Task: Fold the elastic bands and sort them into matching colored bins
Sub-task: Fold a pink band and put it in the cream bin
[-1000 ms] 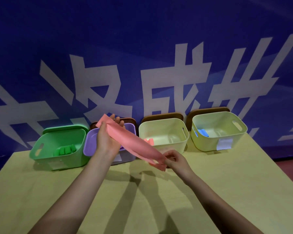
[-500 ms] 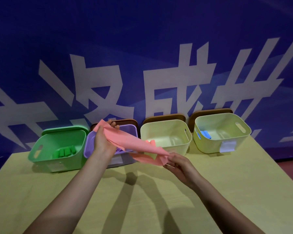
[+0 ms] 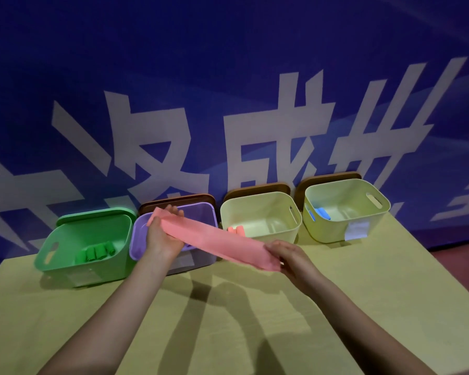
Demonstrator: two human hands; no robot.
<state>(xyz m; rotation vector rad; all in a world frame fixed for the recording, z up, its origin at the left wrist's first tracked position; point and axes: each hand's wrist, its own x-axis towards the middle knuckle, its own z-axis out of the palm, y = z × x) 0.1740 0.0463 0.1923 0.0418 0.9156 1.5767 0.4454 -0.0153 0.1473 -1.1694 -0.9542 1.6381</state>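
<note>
Head view, items as we log them. Pink elastic band: stretched flat across frame centre, above the table, in front of the purple bin. Our left hand: fingers curled round the band's upper-left end. Our right hand: fingers pinching the lower-right end. Bins, left to right: green bin with green rolls; purple; cream bin with pink rolls; far-right bin with blue rolls.

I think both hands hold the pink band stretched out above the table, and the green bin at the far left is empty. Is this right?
Not quite. The green bin is not empty: the head view shows green rolled bands inside it. The rest holds: the left hand and right hand hold the pink band stretched out above the table.
</note>
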